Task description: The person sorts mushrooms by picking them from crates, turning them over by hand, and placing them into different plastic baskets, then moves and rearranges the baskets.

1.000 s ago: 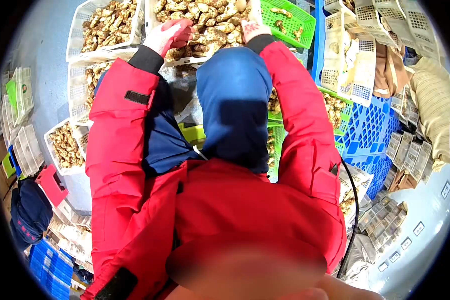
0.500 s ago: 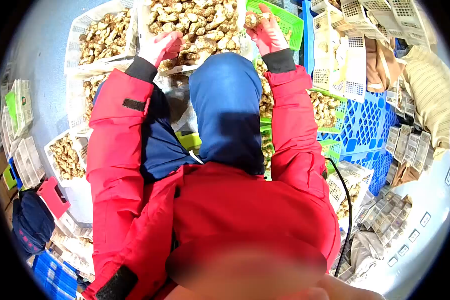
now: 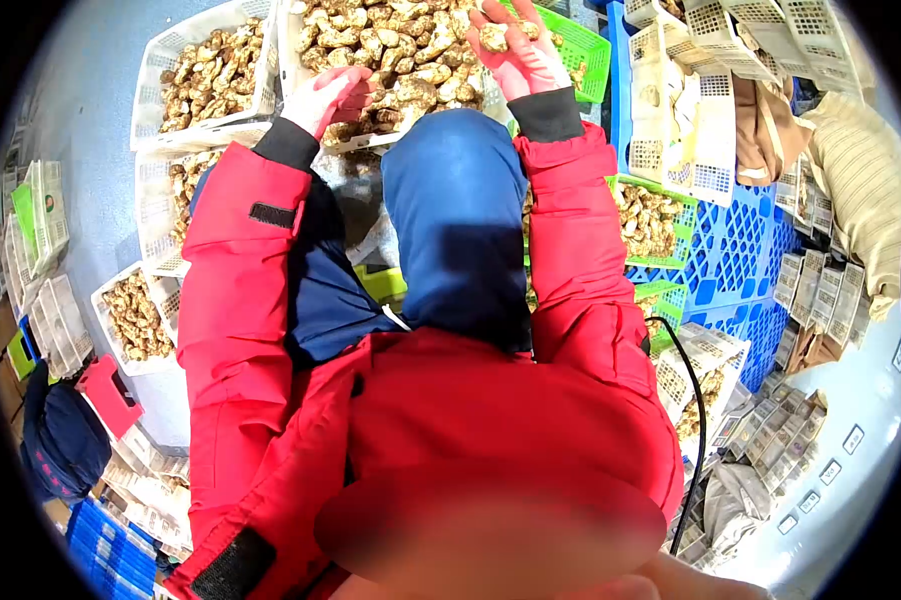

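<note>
A large white basket heaped with brown-and-cream mushrooms stands in front of my knees. My left hand hovers at its near left side, fingers loosely bent and apart, with no object visible in them. Palm up, my right hand is over the right side of the basket. Its fingers are curled around a stubby pale mushroom. Just beyond that hand sits a bright green basket with a few mushrooms in it.
To the left are white baskets of mushrooms. Green baskets with mushrooms stand beside my right arm, near a blue pallet. White crates are stacked at the right. A black cable runs beside my right side.
My right hand has moved left from the green basket toward the large white one, turning its palm up with the mushroom. My left hand has barely moved.
</note>
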Demonstrator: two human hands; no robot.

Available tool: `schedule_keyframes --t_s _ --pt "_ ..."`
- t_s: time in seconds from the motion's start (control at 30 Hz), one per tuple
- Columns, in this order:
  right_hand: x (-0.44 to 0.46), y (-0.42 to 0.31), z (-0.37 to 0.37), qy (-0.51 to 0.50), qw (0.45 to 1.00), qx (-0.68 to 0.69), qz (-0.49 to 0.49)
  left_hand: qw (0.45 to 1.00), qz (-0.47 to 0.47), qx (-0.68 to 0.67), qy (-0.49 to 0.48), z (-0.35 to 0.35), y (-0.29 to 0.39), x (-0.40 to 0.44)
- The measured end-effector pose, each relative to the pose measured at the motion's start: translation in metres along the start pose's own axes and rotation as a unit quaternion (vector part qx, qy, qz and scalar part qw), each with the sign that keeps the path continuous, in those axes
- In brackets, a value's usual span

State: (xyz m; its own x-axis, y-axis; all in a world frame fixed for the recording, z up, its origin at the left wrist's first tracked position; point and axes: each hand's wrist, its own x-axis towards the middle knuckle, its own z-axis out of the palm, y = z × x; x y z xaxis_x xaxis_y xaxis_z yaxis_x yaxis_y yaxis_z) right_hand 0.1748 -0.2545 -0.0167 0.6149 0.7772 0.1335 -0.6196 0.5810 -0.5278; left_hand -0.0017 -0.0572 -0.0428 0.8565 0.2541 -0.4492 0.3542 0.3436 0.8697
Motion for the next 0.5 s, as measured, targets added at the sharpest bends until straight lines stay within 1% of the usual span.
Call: schedule_keyframes --t_s 0.07,0.2,0.23,0.3,0.33,0.37,0.4,0.43,0.47,0.5 --pt "-0.002 -0.003 -0.002 -0.017 1.0 0.019 0.01 1.0 0.005 0.002 0.0 0.002 0.002 -0.002" --pt "-0.013 -0.016 -0.016 -0.043 0.993 -0.108 0.03 1.0 -0.003 0.009 -0.013 -0.006 -0.007 0.006" --pt "-0.015 -0.019 -0.018 -0.058 0.992 -0.104 0.036 0.999 -0.005 0.005 -0.032 -0.008 -0.007 0.006" --pt "-0.026 -0.024 -0.017 -0.076 0.982 -0.171 -0.001 1.0 -0.007 0.014 -0.027 -0.007 -0.006 0.003" --pt "-0.033 -0.026 -0.004 -0.076 0.966 -0.243 -0.043 1.0 -0.01 0.02 -0.021 -0.005 -0.003 0.002" --pt "-0.038 -0.028 0.001 -0.062 0.974 -0.21 -0.055 0.999 -0.008 0.004 -0.034 -0.011 -0.009 0.005" --pt "-0.04 -0.03 -0.01 0.003 0.99 -0.136 0.02 0.999 -0.024 -0.028 -0.032 -0.017 -0.016 0.013" --pt "-0.048 -0.031 -0.015 0.02 0.99 -0.139 -0.02 0.998 -0.042 0.002 -0.055 -0.033 -0.027 0.029" --pt "-0.055 -0.029 -0.018 0.036 0.988 -0.141 -0.056 0.996 0.0 0.073 -0.053 -0.024 -0.017 0.016" --pt "-0.061 -0.018 -0.034 0.069 0.989 -0.117 -0.064 0.997 -0.035 -0.021 -0.072 -0.03 -0.019 0.021"
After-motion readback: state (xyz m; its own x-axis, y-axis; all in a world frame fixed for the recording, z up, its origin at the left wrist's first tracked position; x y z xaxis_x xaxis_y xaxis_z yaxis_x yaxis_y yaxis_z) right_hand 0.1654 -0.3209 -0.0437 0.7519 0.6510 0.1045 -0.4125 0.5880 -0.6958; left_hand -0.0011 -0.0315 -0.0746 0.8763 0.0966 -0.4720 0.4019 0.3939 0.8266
